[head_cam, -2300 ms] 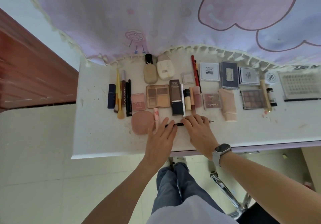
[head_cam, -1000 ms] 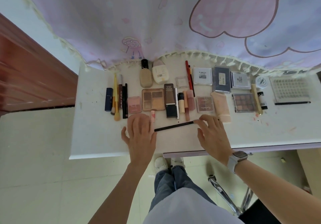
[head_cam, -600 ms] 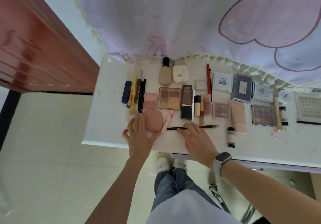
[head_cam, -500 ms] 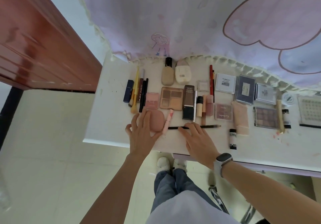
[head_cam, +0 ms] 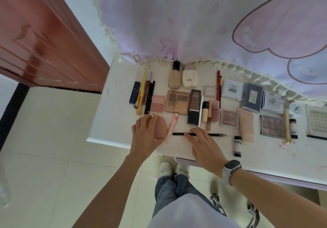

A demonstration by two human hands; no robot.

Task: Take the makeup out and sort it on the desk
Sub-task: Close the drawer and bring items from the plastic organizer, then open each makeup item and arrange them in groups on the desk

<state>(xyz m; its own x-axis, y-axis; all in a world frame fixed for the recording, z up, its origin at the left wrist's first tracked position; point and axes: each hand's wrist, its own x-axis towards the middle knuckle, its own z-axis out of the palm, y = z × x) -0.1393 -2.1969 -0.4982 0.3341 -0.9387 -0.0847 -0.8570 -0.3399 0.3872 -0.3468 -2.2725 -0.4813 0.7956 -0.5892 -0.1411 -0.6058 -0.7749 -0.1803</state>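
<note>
Makeup lies in rows on the white desk (head_cam: 109,118). My left hand (head_cam: 147,136) rests flat on a round pink puff (head_cam: 161,128) near the front edge, fingers straight. To its right, my right hand (head_cam: 205,145) presses straight fingers on a black eyeliner pencil (head_cam: 214,134) that lies crosswise. A pink lip tube (head_cam: 173,126) lies between the hands. Behind them sit a brown eyeshadow palette (head_cam: 177,102), a dark foundation box (head_cam: 194,108), a pink blush (head_cam: 157,103) and a beige foundation bottle (head_cam: 174,78).
Brushes and pencils (head_cam: 144,93) line the left end. Compacts (head_cam: 251,97), a second palette (head_cam: 271,128) and a lash tray (head_cam: 317,123) fill the right. A small black-and-white tube (head_cam: 237,146) lies near the front edge. A pink curtain (head_cam: 194,24) hangs behind; a wooden door (head_cam: 44,41) stands left.
The left hand slid from the pencil over to the pink puff and stays on it. The right hand went right, then returned onto the pencil, now level. A small tube appeared at the front right.
</note>
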